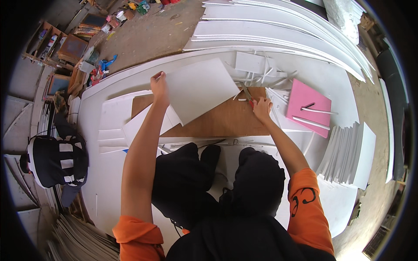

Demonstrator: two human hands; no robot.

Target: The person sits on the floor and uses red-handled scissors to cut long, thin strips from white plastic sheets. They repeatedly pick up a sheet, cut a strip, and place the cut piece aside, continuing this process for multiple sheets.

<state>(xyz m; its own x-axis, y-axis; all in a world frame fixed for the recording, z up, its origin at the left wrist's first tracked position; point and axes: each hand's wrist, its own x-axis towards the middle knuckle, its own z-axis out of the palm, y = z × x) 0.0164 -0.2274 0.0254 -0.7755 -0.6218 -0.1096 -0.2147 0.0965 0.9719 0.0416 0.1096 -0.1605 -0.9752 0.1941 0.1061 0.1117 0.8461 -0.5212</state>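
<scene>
My left hand (159, 85) pinches the left edge of a white rectangular board (198, 90), which is raised and tilted above a brown wooden board (213, 120). In my right hand (262, 109) is a red-handled cutting tool (247, 95); its long narrow blade points away from me, near the white board's right corner. I cannot tell whether it is a knife or scissors. Another white piece (148, 124) lies partly under the raised one, at the left. Right of my right hand rests a pink board (307, 103) with white strips and a small dark tool (308, 106) on it.
Thin white offcuts (266, 73) are scattered beyond the wooden board. A stack of white boards (342, 154) stands at the right, and large white sheets (261, 28) lie at the far side. A black and white bag (56, 158) is at the left.
</scene>
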